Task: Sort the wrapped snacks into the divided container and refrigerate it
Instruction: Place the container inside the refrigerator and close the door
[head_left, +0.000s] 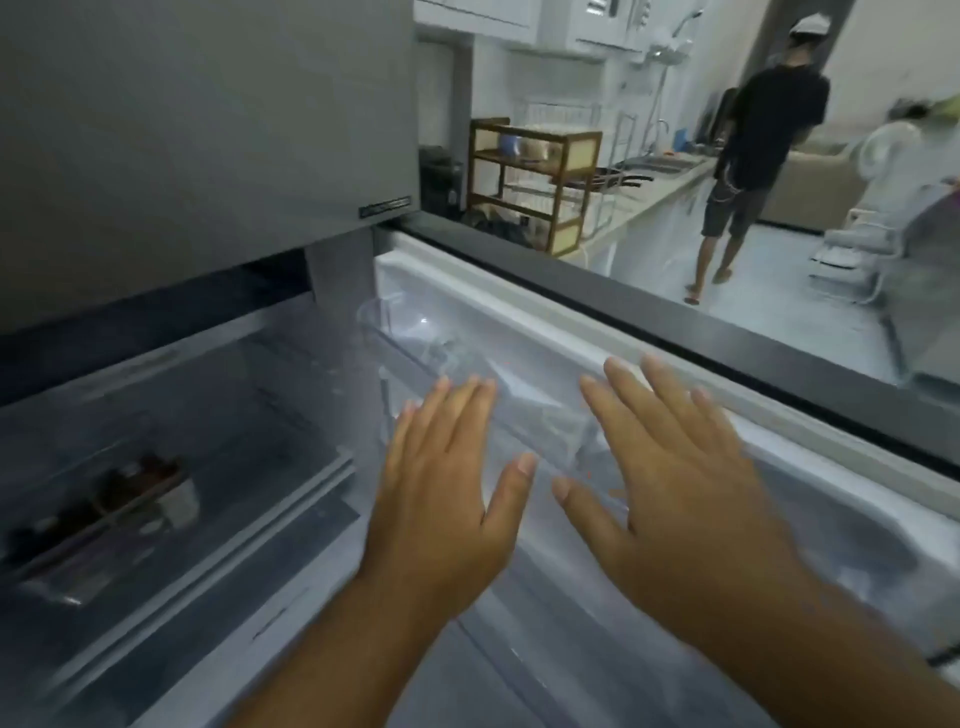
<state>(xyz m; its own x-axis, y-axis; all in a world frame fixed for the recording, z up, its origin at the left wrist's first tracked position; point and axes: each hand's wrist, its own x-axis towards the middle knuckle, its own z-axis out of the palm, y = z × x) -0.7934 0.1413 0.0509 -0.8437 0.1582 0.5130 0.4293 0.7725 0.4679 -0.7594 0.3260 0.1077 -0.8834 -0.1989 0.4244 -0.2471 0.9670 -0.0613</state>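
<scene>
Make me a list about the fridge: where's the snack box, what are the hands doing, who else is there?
fridge: door open
snack box: on a shelf inside, at the left, untouched
left hand: open, fingers straight, holding nothing
right hand: open, in front of the door's inside
someone else: a person by the counter, back turned

We can read no text, brand or number anywhere; the only lettering we find sits on a small dark badge at the lower corner of the upper fridge door, too blurred to make out.
</scene>
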